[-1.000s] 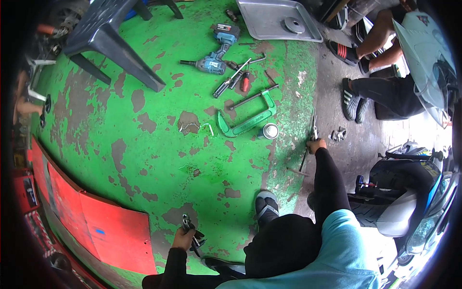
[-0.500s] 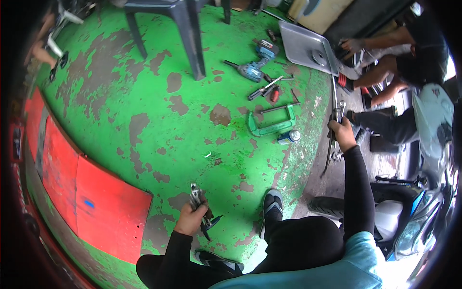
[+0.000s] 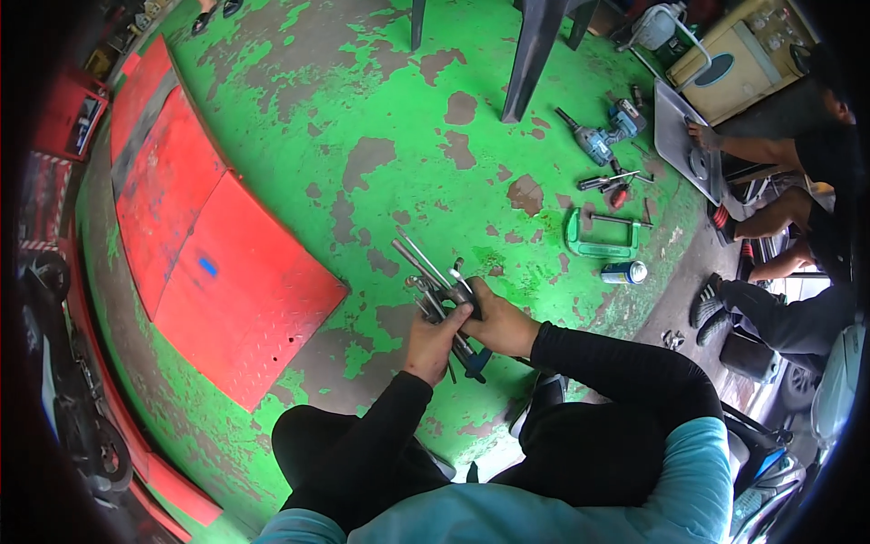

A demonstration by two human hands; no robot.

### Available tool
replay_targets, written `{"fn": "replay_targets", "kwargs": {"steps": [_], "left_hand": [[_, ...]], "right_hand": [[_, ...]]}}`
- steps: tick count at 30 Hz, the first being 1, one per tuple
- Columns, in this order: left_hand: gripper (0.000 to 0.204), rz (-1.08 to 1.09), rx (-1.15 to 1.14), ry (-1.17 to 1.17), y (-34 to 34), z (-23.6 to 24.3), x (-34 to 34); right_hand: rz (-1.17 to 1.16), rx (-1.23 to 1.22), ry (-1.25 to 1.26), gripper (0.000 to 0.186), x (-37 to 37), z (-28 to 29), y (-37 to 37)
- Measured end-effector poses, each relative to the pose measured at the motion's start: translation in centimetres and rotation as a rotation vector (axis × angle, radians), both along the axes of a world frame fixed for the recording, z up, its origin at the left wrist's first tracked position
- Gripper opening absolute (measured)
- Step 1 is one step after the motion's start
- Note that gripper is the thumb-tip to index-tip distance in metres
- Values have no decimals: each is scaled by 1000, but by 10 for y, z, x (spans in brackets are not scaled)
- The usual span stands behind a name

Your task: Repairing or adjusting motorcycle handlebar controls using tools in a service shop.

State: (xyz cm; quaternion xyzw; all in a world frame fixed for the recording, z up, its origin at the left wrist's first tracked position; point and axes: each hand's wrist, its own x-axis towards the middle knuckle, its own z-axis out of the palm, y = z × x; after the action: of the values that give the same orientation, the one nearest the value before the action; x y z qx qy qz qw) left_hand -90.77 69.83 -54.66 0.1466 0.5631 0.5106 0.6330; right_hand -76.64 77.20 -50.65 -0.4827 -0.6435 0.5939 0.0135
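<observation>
Just above my knees, my left hand (image 3: 430,344) and my right hand (image 3: 505,321) meet, both closed around a bundle of metal hand tools (image 3: 418,259). Long thin shafts and what look like wrench ends stick out beyond the fingers. A dark blue handle (image 3: 474,365) hangs below my hands. Fingers hide the middle of the bundle, so I cannot tell which hand grips which tool. On the green floor to the right lie a green C-clamp (image 3: 601,238), a spray can (image 3: 624,272), a red-handled screwdriver (image 3: 620,195) and a blue cordless impact driver (image 3: 596,140).
Red metal ramp plates (image 3: 245,281) lie on the left. A dark plastic chair (image 3: 533,63) stands ahead. At the far right a person's hand (image 3: 705,136) touches a metal tray (image 3: 671,136). Motorcycle parts (image 3: 779,467) edge the lower right.
My right hand has come in from the far right with its tools and joined my left hand. The whole view has turned rightward. The other person's hand now reaches onto the tray.
</observation>
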Motion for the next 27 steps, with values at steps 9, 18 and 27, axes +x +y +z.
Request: {"fn": "replay_targets", "kwargs": {"steps": [9,18,27], "left_hand": [[32,12,-261,-143,-13,-29,-11],[20,-155,-358,-151,-22,-54,-9],[20,-146,-387,-171,-28,-49,-16]], "right_hand": [[182,-15,23,78,-4,-32,-37],[225,-563,386,77,38,-53,-32],[16,322,-132,47,169,-21,111]]}}
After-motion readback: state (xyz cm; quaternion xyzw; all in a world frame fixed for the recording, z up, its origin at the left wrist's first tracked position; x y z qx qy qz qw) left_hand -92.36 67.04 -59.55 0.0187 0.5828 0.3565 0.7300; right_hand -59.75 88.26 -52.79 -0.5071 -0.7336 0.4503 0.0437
